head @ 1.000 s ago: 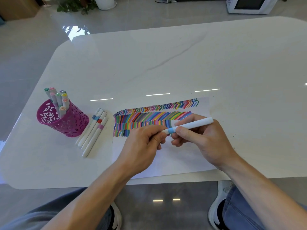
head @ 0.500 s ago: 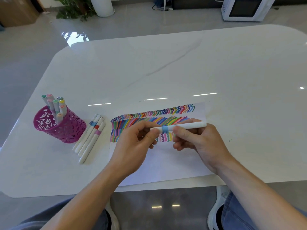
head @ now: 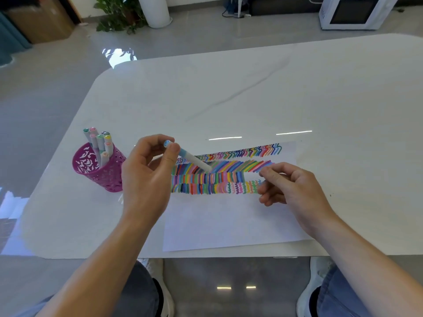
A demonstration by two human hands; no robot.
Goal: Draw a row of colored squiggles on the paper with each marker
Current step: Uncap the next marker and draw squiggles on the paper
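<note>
White marker with a light-blue band [head: 194, 160] is up off the sheet, gripped in the left hand [head: 146, 179]. The thumb presses across the barrel just below its blue-tipped end, and the other fingers curl round behind it. The barrel slants down to the right, and its white far end hangs over the left part of the coloured rows. Whether that end touches the sheet cannot be told.

The right hand [head: 295, 191] hovers over the right end of the drawing with its fingers loosely curled and the thumb close to the forefinger. Nothing shows in its grasp.

The white sheet of paper [head: 229, 220] lies flat at the near edge of the glossy white marble-look worktop [head: 229, 88]. Four rows of many-coloured strokes cross its upper half: chevrons at the top, slanted bars, then short upright bars. The lowest row [head: 242, 187] starts as upright bars and turns to squiggles towards the right, ending just beside the right hand's fingers. The lower half of the sheet is blank.

A magenta perforated metal pen cup [head: 100, 172] stands on the worktop to the left of the left hand. It holds a bunch of grey-bodied markers with pastel caps [head: 98, 143]. Beyond the worktop, on the grey tiled floor, are a leafy green plant [head: 119, 17] and a white microwave-like box [head: 352, 12].
</note>
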